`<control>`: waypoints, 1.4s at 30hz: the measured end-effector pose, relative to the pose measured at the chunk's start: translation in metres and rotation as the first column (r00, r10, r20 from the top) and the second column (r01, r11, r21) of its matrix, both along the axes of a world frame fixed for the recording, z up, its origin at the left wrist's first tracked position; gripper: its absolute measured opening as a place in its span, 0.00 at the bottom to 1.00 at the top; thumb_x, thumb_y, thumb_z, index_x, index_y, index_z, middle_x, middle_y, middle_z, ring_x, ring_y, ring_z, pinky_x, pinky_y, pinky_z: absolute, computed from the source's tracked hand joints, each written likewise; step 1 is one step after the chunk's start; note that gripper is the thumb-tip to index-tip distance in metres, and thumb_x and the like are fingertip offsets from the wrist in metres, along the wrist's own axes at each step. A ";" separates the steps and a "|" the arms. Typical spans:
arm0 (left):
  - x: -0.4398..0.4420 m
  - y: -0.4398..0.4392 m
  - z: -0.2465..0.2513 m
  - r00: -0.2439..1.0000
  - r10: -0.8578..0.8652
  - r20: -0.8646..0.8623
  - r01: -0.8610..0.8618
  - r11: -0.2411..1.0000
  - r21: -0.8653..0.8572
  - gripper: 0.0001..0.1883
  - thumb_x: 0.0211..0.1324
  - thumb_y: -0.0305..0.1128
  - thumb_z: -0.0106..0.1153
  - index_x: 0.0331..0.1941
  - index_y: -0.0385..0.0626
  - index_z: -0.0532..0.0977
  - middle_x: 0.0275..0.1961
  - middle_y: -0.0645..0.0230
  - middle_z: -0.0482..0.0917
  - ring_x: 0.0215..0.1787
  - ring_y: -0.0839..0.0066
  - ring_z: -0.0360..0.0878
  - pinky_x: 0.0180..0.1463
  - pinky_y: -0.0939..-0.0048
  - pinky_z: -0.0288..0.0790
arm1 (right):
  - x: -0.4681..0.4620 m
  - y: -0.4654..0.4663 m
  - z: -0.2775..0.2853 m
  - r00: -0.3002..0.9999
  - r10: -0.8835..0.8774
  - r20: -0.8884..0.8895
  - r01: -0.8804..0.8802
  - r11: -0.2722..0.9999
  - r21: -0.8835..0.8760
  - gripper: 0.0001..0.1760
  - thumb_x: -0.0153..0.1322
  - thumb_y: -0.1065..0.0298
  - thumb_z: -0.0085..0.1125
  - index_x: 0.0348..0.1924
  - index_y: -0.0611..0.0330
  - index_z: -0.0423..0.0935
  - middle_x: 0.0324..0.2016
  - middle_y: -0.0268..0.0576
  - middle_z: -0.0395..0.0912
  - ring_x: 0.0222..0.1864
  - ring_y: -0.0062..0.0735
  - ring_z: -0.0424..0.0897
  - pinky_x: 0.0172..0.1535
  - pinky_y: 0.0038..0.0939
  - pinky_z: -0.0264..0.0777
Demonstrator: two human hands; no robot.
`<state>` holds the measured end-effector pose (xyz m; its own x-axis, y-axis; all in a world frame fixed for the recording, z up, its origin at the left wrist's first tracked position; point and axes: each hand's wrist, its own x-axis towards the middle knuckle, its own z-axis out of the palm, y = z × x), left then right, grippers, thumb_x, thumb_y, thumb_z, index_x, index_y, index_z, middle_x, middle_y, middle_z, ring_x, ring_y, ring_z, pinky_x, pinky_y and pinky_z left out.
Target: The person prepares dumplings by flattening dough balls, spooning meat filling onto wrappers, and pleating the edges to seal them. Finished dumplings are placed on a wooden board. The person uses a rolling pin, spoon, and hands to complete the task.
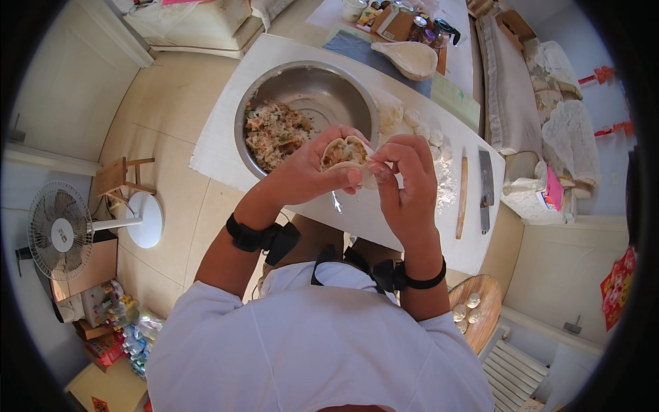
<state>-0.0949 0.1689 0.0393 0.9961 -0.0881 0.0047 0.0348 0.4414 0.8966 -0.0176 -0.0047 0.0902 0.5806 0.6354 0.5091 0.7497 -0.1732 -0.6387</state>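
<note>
A round dough wrapper with chopped filling inside rests in my left hand, whose fingers curl around it. With thumb and fingertips, my right hand pinches the right edge of the wrapper; its top is still open and the filling shows. Behind my left hand stands a large steel bowl, with a mound of chopped filling at its left side. The bright metal end of a utensil shows on the table below my hands.
Dough pieces and loose flour lie on the white table, right of the bowl. Farther right are a rolling pin and a cleaver. A wooden board holds several shaped dumplings. A fan stands left.
</note>
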 end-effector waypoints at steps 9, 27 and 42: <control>-0.008 0.000 0.014 0.986 -0.081 -0.146 0.019 0.922 -0.386 0.33 0.68 0.47 0.56 0.70 0.43 0.58 0.59 0.66 0.73 0.58 0.78 0.75 0.53 0.68 0.79 | 0.002 -0.003 -0.006 0.971 0.034 -0.237 -0.006 0.993 0.117 0.11 0.67 0.84 0.60 0.41 0.65 0.76 0.39 0.46 0.77 0.38 0.32 0.81 0.42 0.27 0.79; -0.009 0.004 0.013 0.964 -0.026 -0.265 -0.004 0.993 -0.114 0.24 0.71 0.39 0.51 0.68 0.51 0.65 0.56 0.73 0.75 0.57 0.84 0.75 0.55 0.73 0.77 | -0.012 0.002 -0.020 0.975 -0.036 -0.220 0.047 0.998 0.048 0.09 0.64 0.84 0.64 0.36 0.63 0.84 0.36 0.40 0.78 0.38 0.28 0.81 0.39 0.26 0.75; -0.010 0.011 0.010 0.974 -0.059 -0.218 0.082 0.992 0.098 0.26 0.68 0.33 0.39 0.69 0.48 0.64 0.32 0.77 0.71 0.36 0.87 0.68 0.44 0.77 0.72 | -0.013 0.004 -0.016 0.948 -0.055 -0.313 0.026 0.995 -0.094 0.11 0.69 0.79 0.63 0.45 0.66 0.78 0.35 0.37 0.78 0.38 0.23 0.79 0.46 0.22 0.76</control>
